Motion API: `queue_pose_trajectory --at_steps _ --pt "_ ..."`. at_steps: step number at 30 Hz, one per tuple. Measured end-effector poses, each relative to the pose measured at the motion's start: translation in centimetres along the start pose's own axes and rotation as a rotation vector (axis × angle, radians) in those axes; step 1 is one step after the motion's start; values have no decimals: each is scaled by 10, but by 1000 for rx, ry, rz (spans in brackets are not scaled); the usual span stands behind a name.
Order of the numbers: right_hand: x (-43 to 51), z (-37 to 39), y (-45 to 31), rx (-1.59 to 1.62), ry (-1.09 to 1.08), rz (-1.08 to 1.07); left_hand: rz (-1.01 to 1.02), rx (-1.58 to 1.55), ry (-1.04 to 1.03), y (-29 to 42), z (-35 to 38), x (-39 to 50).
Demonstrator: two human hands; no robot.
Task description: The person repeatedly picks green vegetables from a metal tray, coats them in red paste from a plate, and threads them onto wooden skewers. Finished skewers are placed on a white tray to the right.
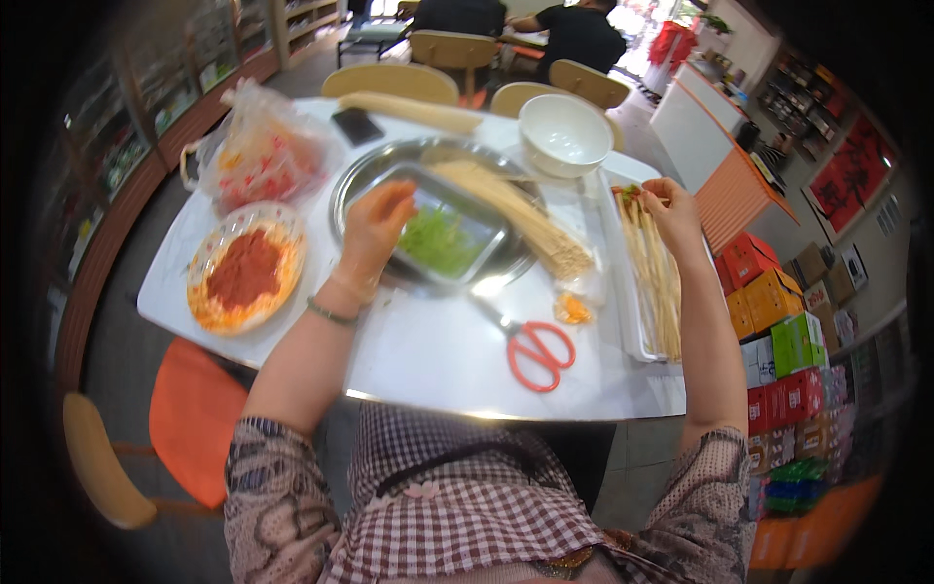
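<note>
My left hand [379, 226], in what looks like a thin clear glove, is raised over the left side of a metal tray [467, 276] of green vegetable pieces [440, 241]; motion blur hides whether its fingers hold anything. The tray rests in a round steel basin [357, 164], beside a bundle of wooden skewers [522, 212]. My right hand [668, 208] pinches the end of a skewer with red and green food [629, 191] at the far end of a white tray [631, 321]. Long skewers [651, 285] lie in that tray. Red-handled scissors [540, 355] lie near the table's front edge.
A plate [201, 252] of red minced food [246, 270] and a plastic bag [263, 153] stand left. A white bowl [565, 136], a dark phone-like object [357, 126] and an orange scrap [573, 309] are on the table [430, 365]. Chairs and seated people are beyond; stacked boxes [773, 292] stand right.
</note>
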State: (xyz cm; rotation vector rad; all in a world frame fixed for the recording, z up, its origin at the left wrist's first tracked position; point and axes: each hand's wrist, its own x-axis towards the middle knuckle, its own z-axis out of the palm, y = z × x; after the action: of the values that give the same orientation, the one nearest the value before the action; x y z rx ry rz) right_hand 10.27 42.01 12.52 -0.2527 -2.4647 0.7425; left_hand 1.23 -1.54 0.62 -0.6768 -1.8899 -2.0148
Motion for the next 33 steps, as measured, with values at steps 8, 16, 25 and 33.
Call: queue_pose_trajectory --at_steps 8,16,25,33 --pt "-108 62 -155 133 -402 -286 -23 -82 67 -9 -12 6" --pt "-76 157 -152 77 -571 -335 -63 -119 71 -2 -6 3" --pt "-59 222 -162 -240 -680 -274 -11 35 71 0 -3 3" --pt "-56 242 -166 -520 -655 -259 -17 75 71 0 -1 3"
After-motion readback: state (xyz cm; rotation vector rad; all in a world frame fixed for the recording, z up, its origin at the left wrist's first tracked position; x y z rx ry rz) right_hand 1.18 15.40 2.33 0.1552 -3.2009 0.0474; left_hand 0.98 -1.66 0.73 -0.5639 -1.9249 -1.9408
